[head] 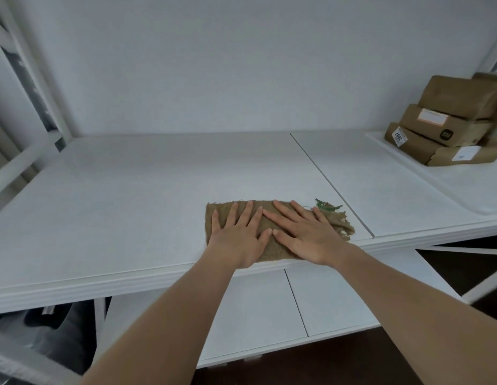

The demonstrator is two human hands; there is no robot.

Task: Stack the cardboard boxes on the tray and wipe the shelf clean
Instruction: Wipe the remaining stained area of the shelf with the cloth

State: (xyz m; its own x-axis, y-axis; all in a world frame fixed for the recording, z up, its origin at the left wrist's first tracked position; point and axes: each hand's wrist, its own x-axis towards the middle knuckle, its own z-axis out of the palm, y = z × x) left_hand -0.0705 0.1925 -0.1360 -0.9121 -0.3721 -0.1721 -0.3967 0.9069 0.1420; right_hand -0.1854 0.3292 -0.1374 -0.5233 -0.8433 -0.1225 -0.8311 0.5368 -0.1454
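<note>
Burlap-brown, the cloth [272, 234] lay flat at the front edge of the white shelf [130, 195], pinned there by the left hand [237, 236] and the right hand [305, 234], both spread wide with straight fingers, probably so the whole cloth would drag across the shelf as one pad. The cardboard boxes [450, 120] sat stacked on the tray [447, 184], well to the right of the cloth, apparently clearing the shelf for wiping
</note>
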